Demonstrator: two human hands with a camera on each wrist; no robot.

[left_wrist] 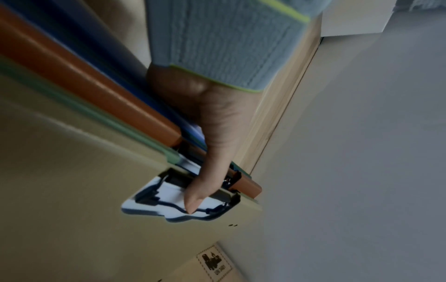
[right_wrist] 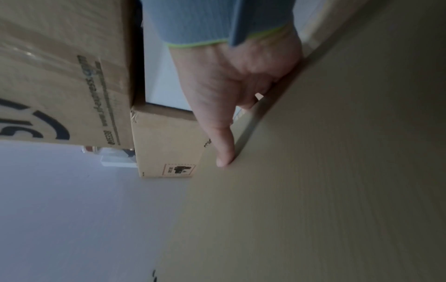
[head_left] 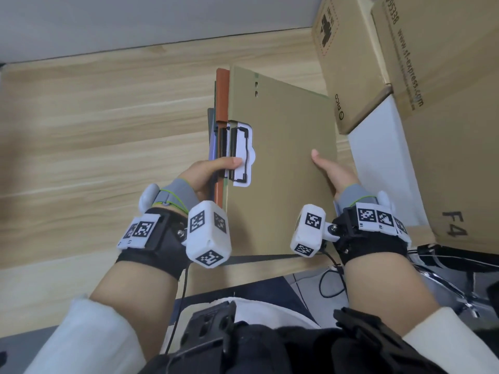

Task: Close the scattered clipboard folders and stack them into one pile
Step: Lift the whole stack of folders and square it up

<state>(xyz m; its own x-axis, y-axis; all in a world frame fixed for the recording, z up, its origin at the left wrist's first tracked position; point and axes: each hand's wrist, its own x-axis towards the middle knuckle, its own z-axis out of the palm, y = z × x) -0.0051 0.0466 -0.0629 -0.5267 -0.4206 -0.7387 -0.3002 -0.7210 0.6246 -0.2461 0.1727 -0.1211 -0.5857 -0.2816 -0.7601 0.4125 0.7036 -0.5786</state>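
Observation:
A pile of closed clipboard folders is held above the wooden table (head_left: pixel 108 130). The top folder (head_left: pixel 280 163) is olive-tan, with a white and black clip (head_left: pixel 243 155) at its left edge. Under it show an orange spine (head_left: pixel 222 95), a green edge and a blue folder (left_wrist: pixel 101 63). My left hand (head_left: pixel 213 171) grips the pile's left side, thumb (left_wrist: pixel 205 187) lying on the clip (left_wrist: pixel 178 208), fingers hidden underneath. My right hand (head_left: pixel 332 174) grips the right edge, thumb (right_wrist: pixel 222 145) on the tan cover (right_wrist: pixel 325 171), fingers curled below.
Cardboard boxes (head_left: pixel 351 63) stand at the right, a large one (head_left: pixel 445 130) close to the pile's right edge, with a white panel (head_left: pixel 383 157) between them. A grey wall runs behind the table. The table's left part lies bare. Cables hang near my lap.

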